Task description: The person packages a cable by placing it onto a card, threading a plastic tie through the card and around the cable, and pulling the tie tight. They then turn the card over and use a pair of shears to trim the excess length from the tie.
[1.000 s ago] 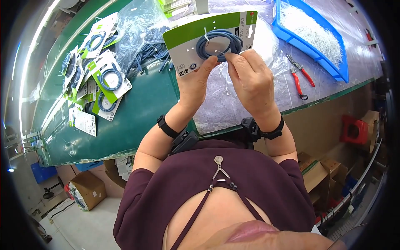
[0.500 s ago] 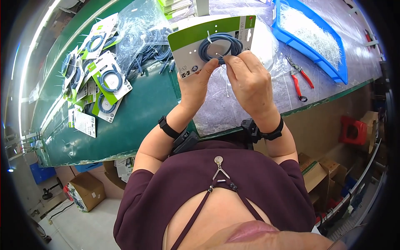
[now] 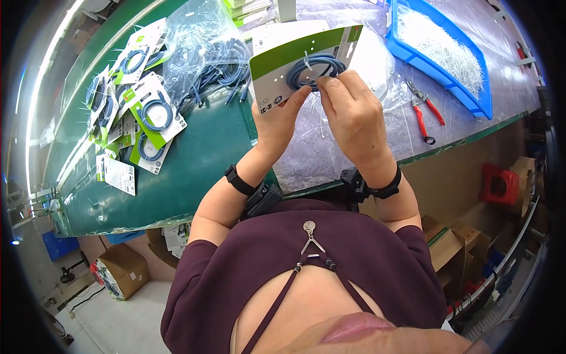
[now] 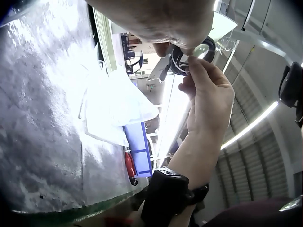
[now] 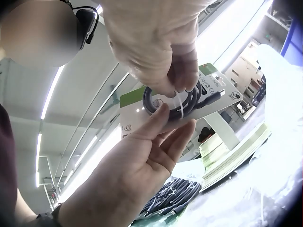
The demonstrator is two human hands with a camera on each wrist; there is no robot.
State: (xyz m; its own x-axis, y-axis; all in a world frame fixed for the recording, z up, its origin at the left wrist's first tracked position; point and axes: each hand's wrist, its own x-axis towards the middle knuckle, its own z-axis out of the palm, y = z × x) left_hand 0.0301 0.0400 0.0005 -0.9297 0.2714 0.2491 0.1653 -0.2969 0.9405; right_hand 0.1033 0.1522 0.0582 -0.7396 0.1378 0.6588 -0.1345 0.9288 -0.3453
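A green and white cable card point(image 3: 273, 78) carries a coiled blue-grey USB cable point(image 3: 290, 79) on its face. My left hand point(image 3: 276, 127) grips the card and coil at the lower edge, its thumb point(image 5: 158, 120) on the coil in the right wrist view. With thumb and index finger, my right hand point(image 3: 356, 118) pinches the end of a thin white tie point(image 5: 180, 105) looped round the coil. A second white tie point(image 3: 307, 59) circles the coil's upper side. In the left wrist view, the right hand point(image 4: 208, 94) meets the coil point(image 4: 207, 49) from below.
Finished cable cards point(image 3: 154, 112) lie piled at left, beside a clear bag point(image 3: 197, 29) and loose cables point(image 3: 221, 74). Red-handled pruning shears point(image 3: 423, 111) lie at right, before a blue tray point(image 3: 442, 74) of white ties. Stacked cards point(image 3: 247, 10) stand at the back.
The card has shifted slightly right and down and turned more edge-on to the head view. Both hands keep their hold, the right still pinching the tie.
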